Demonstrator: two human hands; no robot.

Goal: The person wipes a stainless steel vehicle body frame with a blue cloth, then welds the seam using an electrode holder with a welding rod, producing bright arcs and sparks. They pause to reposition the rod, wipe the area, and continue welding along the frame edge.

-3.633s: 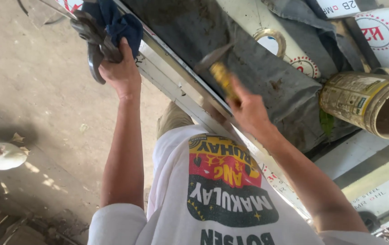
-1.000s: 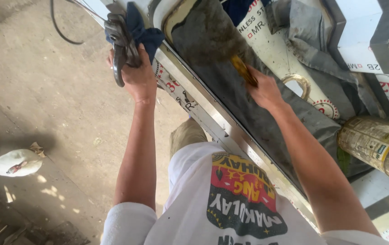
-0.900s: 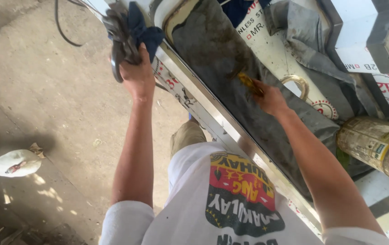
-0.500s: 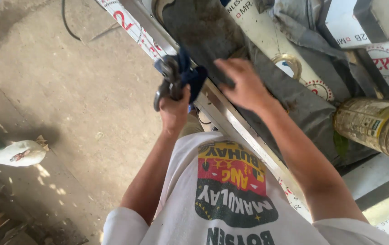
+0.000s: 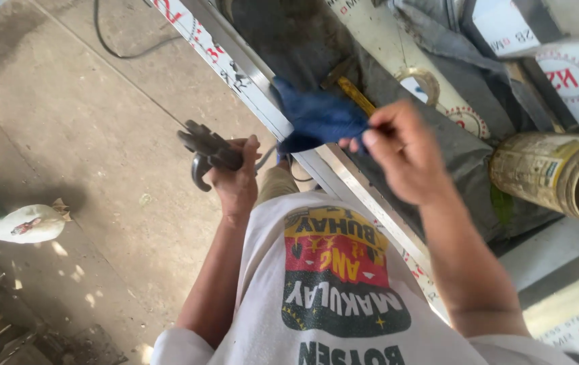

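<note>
Grey cloth-covered bench [image 5: 451,145] bears tin can [image 5: 560,179], yellow-handled tool [image 5: 353,94].

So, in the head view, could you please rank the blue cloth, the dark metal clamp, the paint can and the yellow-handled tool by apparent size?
1. Paint can, cut off by the frame's edge.
2. Blue cloth, pinched by the right hand.
3. Dark metal clamp, in the left hand; nearer the camera, so its rank against the cloth is unsure.
4. Yellow-handled tool, partly hidden.

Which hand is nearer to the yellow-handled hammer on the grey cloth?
Right. The right hand holds a blue rag just beside the hammer; the left hand grips a dark metal tool farther away.
</note>
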